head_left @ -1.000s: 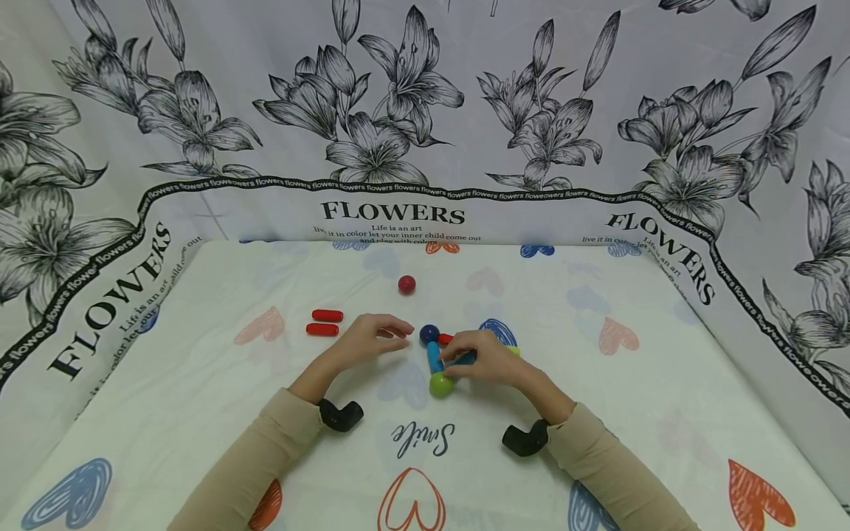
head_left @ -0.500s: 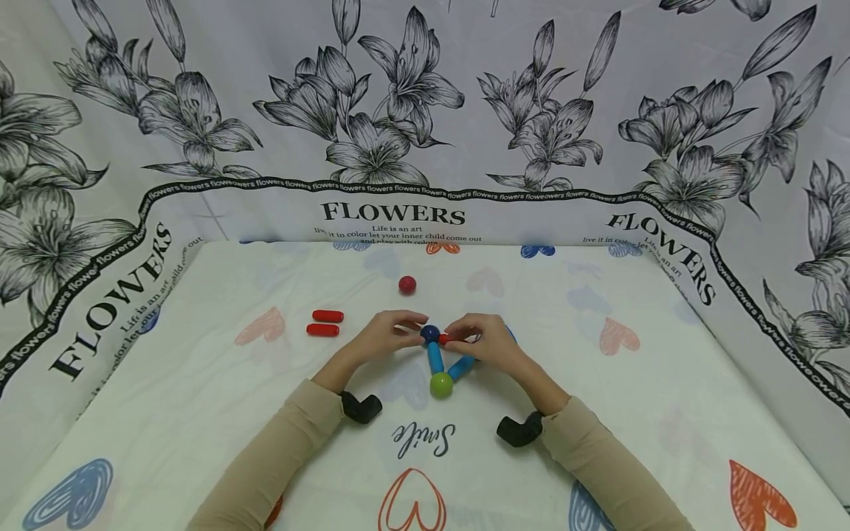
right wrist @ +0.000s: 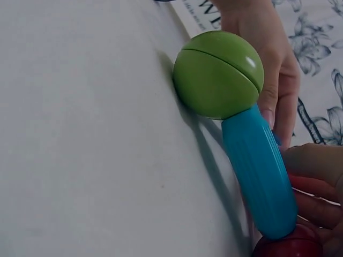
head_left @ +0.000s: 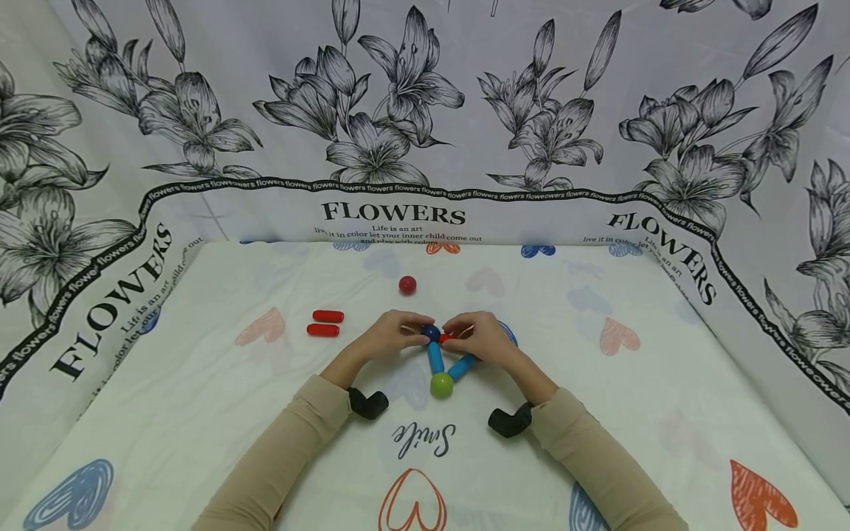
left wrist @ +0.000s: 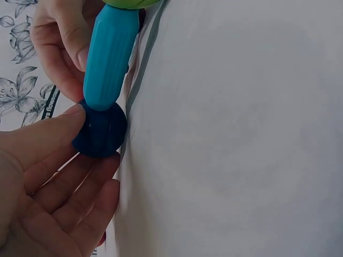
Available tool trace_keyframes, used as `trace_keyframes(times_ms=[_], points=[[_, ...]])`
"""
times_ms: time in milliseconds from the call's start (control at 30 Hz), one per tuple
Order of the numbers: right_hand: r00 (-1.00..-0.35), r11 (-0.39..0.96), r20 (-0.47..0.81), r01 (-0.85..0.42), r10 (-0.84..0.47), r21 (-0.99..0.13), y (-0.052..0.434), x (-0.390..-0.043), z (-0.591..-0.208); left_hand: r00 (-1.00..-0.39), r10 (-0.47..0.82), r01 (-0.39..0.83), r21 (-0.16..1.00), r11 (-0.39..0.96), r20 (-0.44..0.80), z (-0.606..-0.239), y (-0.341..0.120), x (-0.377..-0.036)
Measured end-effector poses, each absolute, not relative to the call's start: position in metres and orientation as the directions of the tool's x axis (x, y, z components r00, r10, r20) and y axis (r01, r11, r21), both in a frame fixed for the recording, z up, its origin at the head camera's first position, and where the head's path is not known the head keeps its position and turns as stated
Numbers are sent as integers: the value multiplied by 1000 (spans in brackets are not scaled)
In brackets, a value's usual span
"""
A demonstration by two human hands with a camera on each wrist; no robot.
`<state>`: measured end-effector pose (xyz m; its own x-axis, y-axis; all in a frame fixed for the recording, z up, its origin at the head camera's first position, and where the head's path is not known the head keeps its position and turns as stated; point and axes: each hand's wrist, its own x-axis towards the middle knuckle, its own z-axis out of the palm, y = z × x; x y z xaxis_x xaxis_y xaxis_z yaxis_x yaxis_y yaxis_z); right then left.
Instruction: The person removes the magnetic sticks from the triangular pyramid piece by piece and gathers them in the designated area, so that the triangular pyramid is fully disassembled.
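Observation:
A dark blue ball is pinched between thumb and fingers of my left hand; the left wrist view shows this grip close up. My right hand pinches a short red rod against the ball's right side, its fingers covering most of the rod. One light blue rod joins the dark blue ball to a green ball nearer me. From the green ball a second light blue rod runs to a dark red ball, which my right hand hides in the head view.
Two loose red rods, an upper rod and a lower rod, lie left of my hands. A loose red ball sits farther back. The white cloth has printed hearts and meets a flower-printed backdrop.
My left hand has moved right and taken hold of the dark blue ball. My right hand has shifted from over the right light blue rod up to the red rod and pinches it.

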<state>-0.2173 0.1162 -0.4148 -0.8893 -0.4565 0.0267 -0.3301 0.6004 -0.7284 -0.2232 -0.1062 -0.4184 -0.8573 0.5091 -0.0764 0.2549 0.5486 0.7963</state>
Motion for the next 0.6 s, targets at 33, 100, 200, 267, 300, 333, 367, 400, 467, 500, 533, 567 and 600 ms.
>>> trace_keyframes(times_ms=[33, 100, 200, 267, 300, 333, 367, 400, 467, 500, 533, 567, 600], points=[[-888, 604, 27, -333, -458, -724, 116, -217, -415, -857, 510, 258, 793, 551, -76, -418, -106, -223], [-887, 611, 27, -339, -461, -716, 114, -217, -415, -856, 511, 262, 789, 556, -76, -417, -106, -223], [-886, 614, 19, -337, -464, -714, 113, -217, -416, -858, 508, 259, 787, 560, -79, -416, -105, -222], [-883, 613, 21, -342, -469, -712, 112, -217, -416, -858, 507, 260, 786, 562, -79, -416, -104, -222], [-882, 612, 21, -344, -470, -712, 112, -217, -416, -858, 507, 259, 785, 563, -80, -416, -104, -222], [-881, 611, 22, -345, -472, -712, 112, -217, -416, -858, 507, 260, 783, 565, -81, -416, -104, -222], [-881, 610, 24, -347, -473, -712, 112, -217, -416, -858, 507, 260, 782, 566, -82, -416, -104, -222], [-880, 610, 26, -349, -473, -711, 112, -217, -416, -858, 507, 261, 780, 569, -83, -416, -104, -222], [-880, 607, 29, -350, -474, -714, 112, -217, -417, -860, 502, 256, 776, 576, -88, -416, -104, -222], [-881, 606, 30, -349, -473, -715, 112, -216, -417, -862, 499, 253, 775, 580, -92, -416, -104, -222], [-880, 604, 33, -352, -473, -715, 112, -216, -417, -864, 495, 250, 773, 583, -95, -416, -104, -222], [-881, 604, 37, -353, -472, -714, 112, -216, -417, -865, 492, 248, 771, 587, -97, -416, -104, -222], [-881, 604, 41, -356, -471, -713, 112, -216, -417, -866, 490, 246, 770, 589, -98, -416, -104, -222]])
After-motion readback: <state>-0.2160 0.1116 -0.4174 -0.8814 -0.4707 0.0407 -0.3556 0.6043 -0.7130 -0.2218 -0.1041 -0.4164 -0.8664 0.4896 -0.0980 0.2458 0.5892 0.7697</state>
